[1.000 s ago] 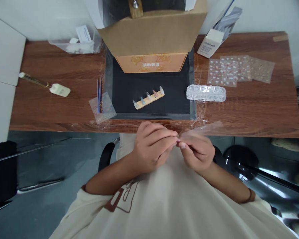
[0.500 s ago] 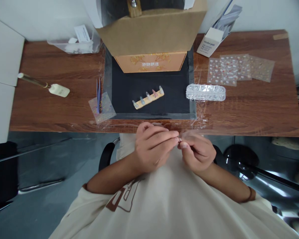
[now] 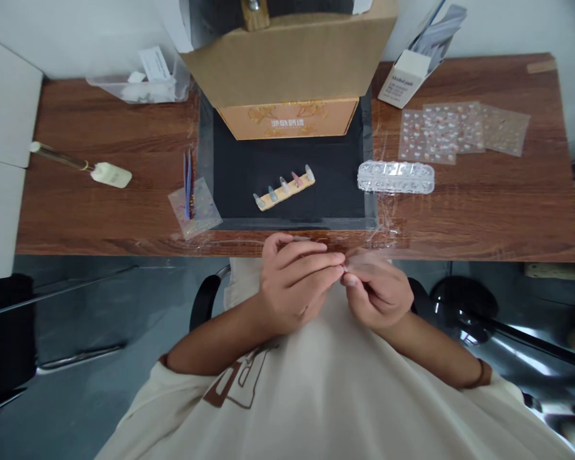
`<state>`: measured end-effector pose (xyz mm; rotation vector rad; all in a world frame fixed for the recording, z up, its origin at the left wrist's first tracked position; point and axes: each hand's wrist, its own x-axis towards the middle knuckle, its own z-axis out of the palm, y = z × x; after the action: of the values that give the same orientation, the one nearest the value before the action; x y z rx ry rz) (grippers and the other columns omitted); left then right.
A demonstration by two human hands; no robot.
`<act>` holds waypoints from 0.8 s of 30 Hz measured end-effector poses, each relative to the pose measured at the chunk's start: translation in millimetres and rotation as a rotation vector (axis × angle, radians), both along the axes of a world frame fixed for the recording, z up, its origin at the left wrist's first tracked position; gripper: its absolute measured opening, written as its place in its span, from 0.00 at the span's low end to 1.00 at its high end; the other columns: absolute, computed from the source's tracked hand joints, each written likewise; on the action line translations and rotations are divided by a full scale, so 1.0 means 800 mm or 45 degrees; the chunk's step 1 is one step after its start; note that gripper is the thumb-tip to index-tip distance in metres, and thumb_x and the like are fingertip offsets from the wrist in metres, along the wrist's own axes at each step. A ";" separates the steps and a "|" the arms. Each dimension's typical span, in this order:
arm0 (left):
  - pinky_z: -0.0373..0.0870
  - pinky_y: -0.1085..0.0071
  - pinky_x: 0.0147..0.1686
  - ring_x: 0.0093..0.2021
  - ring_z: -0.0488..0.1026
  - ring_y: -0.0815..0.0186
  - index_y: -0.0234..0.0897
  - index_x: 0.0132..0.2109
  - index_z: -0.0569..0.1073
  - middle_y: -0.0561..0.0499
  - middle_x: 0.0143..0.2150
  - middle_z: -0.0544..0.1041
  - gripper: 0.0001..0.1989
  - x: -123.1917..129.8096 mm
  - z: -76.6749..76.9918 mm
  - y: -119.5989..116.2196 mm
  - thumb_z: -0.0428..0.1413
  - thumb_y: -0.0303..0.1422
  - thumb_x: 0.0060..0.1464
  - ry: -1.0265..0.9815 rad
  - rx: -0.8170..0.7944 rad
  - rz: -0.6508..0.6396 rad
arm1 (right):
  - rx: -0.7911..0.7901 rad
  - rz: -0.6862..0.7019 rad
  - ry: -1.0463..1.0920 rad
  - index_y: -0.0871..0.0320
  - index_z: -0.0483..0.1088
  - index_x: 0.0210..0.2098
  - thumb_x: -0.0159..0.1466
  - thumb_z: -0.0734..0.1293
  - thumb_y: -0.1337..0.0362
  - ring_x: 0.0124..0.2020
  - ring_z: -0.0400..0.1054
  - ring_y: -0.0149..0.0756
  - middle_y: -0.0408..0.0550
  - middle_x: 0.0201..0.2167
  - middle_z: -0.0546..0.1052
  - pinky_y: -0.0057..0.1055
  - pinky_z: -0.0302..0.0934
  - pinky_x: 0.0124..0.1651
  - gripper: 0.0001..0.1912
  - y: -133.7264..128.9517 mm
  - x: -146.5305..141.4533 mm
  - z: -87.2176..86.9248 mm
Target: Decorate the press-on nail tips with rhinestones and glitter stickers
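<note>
My left hand [image 3: 297, 281] and my right hand [image 3: 378, 287] meet fingertip to fingertip just past the table's front edge, over my lap. The right thumb and fingers pinch a thin clear plastic sheet [image 3: 371, 257] that lies across the knuckles. Thumb and fingers of the left hand press together at the same spot; what they hold there is too small to make out. In front of the hands, a tan strip [image 3: 282, 195] bears several false nails [image 3: 284, 185] in grey-blue, pale and pink, on a black mat [image 3: 249, 156].
An orange box [image 3: 287, 121] stands at the mat's back. To the right are a clear compartment case [image 3: 395, 177], sticker sheets [image 3: 429, 136] and an alcohol pad box [image 3: 402, 80]. Blue tweezers [image 3: 188, 185] lie left on another sheet [image 3: 204, 211], beyond them a pale-ended brush-like tool [image 3: 111, 174].
The hands stay together with only slight finger movement. The tiny glint between the fingertips is less visible now. The view has shifted very slightly.
</note>
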<state>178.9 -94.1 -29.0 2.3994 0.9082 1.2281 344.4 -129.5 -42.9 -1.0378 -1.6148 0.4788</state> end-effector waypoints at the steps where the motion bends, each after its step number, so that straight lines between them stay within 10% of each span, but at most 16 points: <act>1: 0.66 0.56 0.50 0.44 0.80 0.63 0.43 0.42 0.75 0.57 0.43 0.84 0.08 0.000 -0.001 -0.001 0.60 0.25 0.56 0.006 0.018 0.012 | -0.006 -0.022 -0.006 0.55 0.71 0.36 0.62 0.64 0.73 0.26 0.69 0.33 0.44 0.24 0.74 0.33 0.68 0.31 0.08 0.000 -0.001 0.000; 24: 0.65 0.58 0.58 0.47 0.81 0.65 0.40 0.41 0.74 0.55 0.42 0.85 0.08 0.000 -0.008 -0.006 0.60 0.24 0.55 0.029 0.003 -0.018 | -0.223 -0.147 0.028 0.55 0.68 0.28 0.62 0.64 0.73 0.23 0.69 0.28 0.40 0.22 0.74 0.26 0.64 0.26 0.09 -0.011 -0.010 0.005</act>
<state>178.7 -98.9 -35.2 2.4224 0.8955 1.1996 336.0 -138.2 -38.6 -1.2450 -1.5042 0.5594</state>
